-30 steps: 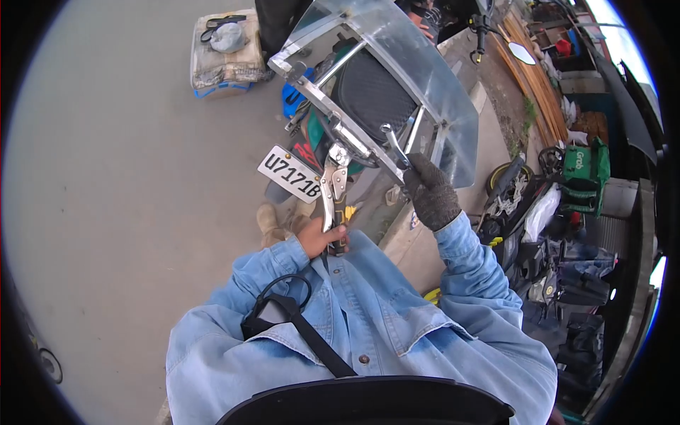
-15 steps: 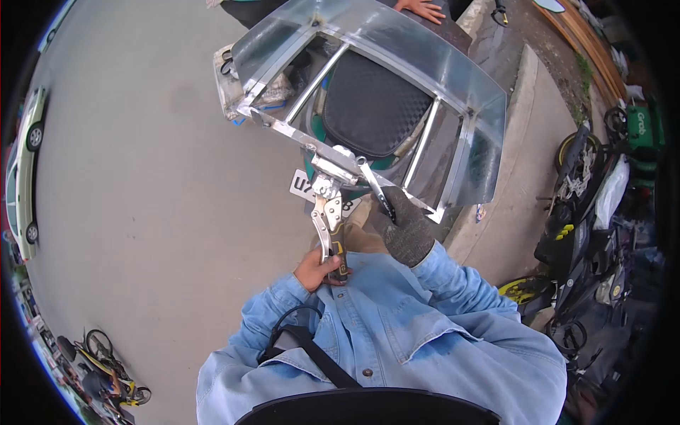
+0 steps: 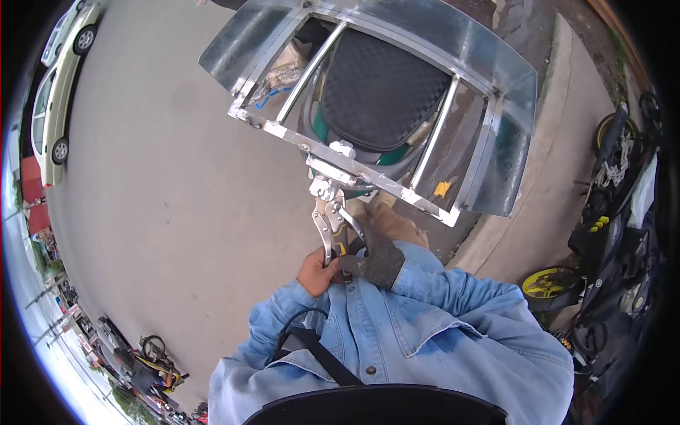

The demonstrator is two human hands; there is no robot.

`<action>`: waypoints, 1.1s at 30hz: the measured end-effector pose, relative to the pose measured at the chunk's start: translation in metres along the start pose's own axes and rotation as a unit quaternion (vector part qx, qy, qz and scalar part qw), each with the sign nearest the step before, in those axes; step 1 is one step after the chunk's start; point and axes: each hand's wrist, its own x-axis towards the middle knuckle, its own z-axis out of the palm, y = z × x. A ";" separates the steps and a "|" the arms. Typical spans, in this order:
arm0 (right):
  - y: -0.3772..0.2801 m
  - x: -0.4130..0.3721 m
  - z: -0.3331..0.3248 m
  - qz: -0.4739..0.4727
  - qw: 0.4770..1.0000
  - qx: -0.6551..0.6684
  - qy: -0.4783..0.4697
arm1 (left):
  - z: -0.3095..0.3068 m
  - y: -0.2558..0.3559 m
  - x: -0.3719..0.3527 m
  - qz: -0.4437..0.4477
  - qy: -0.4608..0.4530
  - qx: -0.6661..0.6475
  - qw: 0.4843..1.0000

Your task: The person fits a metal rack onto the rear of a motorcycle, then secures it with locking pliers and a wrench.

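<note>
My bare left hand (image 3: 316, 273) is closed around the lower end of the locking pliers (image 3: 321, 224). Their jaws are at a silver-painted clamp-like block (image 3: 330, 172) on the near bar of a metal frame (image 3: 368, 170). In a dark grey glove, my right hand (image 3: 377, 263) is closed beside the left one, its fingertips against the pliers' handle. A silver wrench (image 3: 353, 221) sticks up from the gloved hand, its lower part hidden there. Sheet-metal panels (image 3: 418, 32) border the frame's far edge and sides.
A black padded seat (image 3: 382, 92) shows through the frame. On the right run a concrete curb (image 3: 542, 127) and parked motorcycles (image 3: 595, 241). Pale cars (image 3: 53, 120) stand at far left, across the pavement (image 3: 163, 177). A yellow scrap (image 3: 442, 189) lies near the frame's corner.
My right hand, with the wrench, has moved down and left from the frame's bar to the pliers' handle beside my left hand. The view has shifted, and the other person's hand is out of sight.
</note>
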 end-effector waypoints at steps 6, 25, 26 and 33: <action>0.015 0.007 0.004 -0.036 0.999 -0.033 -0.013 | 0.007 0.006 -0.001 -0.041 0.061 -0.054 0.996; 0.013 -0.006 -0.008 -0.036 0.991 -0.022 0.129 | -0.044 0.012 0.022 -0.107 -0.159 -0.148 0.970; 0.000 -0.008 -0.009 -0.058 0.980 -0.073 0.177 | -0.045 0.008 0.027 -0.089 -0.185 -0.154 0.967; 0.021 0.006 0.004 -0.019 0.971 -0.086 0.222 | -0.048 0.004 0.065 0.014 -0.342 -0.202 0.918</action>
